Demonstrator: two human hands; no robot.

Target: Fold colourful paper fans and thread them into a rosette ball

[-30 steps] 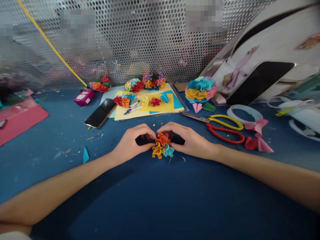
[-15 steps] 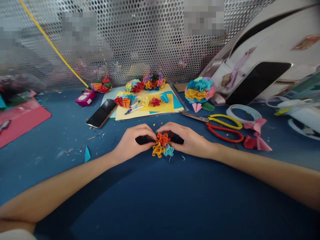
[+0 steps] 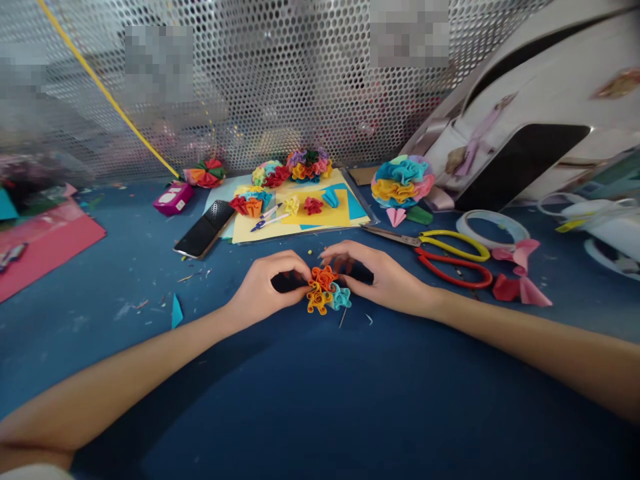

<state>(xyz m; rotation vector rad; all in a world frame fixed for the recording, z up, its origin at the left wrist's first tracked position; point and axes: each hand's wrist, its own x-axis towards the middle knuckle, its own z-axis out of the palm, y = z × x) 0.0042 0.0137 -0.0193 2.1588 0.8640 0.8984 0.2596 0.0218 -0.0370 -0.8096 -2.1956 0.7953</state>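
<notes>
A small cluster of curled paper pieces sits between my hands: an orange piece (image 3: 324, 277) at the top, a yellow-orange piece (image 3: 319, 300) at lower left and a light blue piece (image 3: 341, 297) at lower right. My left hand (image 3: 270, 283) pinches the cluster's left edge between thumb and fingers. Beside its right edge, my right hand (image 3: 380, 277) has its thumb and fingers apart, the thumb tip close to the orange and blue pieces. Just below lies a thin dark sliver (image 3: 343, 318) on the blue table (image 3: 310, 400).
Scissors (image 3: 453, 257) and a tape roll (image 3: 493, 228) lie to the right. Behind are paper flowers (image 3: 403, 180) on and near yellow sheets (image 3: 245, 231), a phone (image 3: 205, 229) and a purple box (image 3: 173, 199). A bag (image 3: 550, 73) with a dark phone (image 3: 525, 167) leaning on it stands at back right.
My right hand's fingers have spread and moved slightly away from the cluster. The left hand keeps its pinch. The whole view has shifted a little.
</notes>
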